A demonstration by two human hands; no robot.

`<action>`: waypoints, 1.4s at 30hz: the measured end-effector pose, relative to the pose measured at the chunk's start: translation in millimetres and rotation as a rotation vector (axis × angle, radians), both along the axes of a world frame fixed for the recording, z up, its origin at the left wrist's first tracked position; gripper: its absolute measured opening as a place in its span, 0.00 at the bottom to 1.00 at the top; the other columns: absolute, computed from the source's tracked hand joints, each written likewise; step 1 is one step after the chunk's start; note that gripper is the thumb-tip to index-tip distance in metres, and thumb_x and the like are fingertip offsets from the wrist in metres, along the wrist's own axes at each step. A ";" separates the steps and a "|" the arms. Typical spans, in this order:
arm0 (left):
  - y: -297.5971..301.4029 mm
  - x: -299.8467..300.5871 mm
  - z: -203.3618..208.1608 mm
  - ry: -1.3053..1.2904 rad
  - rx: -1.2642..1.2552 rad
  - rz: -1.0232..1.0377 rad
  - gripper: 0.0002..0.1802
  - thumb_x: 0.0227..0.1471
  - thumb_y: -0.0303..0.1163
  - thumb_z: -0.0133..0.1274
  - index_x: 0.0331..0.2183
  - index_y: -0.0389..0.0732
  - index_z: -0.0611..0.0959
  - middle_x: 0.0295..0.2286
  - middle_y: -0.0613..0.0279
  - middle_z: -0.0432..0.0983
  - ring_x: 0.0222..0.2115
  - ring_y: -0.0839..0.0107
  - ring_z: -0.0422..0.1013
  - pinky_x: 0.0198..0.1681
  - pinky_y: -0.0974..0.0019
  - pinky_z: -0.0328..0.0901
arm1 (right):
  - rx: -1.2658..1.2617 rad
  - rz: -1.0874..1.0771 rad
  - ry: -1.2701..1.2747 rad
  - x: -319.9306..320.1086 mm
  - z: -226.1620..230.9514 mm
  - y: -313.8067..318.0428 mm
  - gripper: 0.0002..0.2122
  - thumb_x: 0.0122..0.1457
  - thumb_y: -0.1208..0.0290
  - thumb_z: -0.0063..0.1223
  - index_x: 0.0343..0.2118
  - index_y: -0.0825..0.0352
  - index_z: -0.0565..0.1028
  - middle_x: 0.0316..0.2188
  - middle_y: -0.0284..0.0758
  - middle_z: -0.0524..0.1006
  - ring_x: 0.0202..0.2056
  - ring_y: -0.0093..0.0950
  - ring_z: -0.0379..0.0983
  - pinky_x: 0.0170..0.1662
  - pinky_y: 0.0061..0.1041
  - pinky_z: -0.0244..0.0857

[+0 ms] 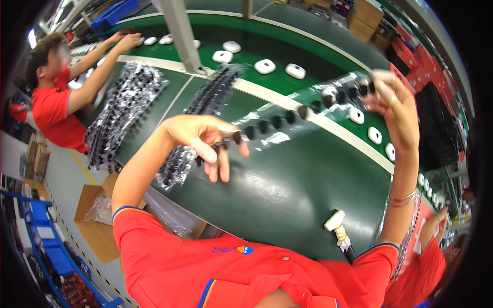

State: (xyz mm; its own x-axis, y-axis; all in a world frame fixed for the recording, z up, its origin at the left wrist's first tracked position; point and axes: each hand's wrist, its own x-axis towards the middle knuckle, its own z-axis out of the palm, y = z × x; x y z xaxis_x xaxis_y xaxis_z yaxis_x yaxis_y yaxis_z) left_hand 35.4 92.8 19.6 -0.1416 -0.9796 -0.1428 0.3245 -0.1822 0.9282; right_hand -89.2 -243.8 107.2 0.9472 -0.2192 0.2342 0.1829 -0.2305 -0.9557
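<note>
A long clear plastic sleeve with a row of small black round parts (290, 117) stretches slantwise between my hands above the green bench. My left hand (203, 136) grips its lower end, with some fingers hanging loose and a pale cover on the thumb. Higher up on the right, my right hand (393, 95) pinches the other end; it is slightly blurred. Behind my left hand lies a bundle of similar filled sleeves (210, 95), and more of that stack (177, 167) shows under my left wrist.
Rounded white housings (265, 66) sit along the green conveyor (318, 56) beyond the bench (267, 205). A white-headed mallet (336, 222) lies near my right side. A large sleeve pile (123, 108) is by a co-worker (56, 102) at left. A metal post (179, 33) rises behind.
</note>
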 end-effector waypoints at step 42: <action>-377.7 66.9 -142.7 -1.781 -0.282 0.526 0.33 0.34 0.56 0.56 0.40 0.45 0.73 0.34 0.57 0.69 0.37 0.61 0.66 0.37 0.56 0.58 | -0.758 -0.396 0.165 152.8 -240.2 -265.5 0.19 0.43 0.66 0.56 0.40 0.66 0.69 0.37 0.50 0.72 0.39 0.46 0.68 0.42 0.36 0.63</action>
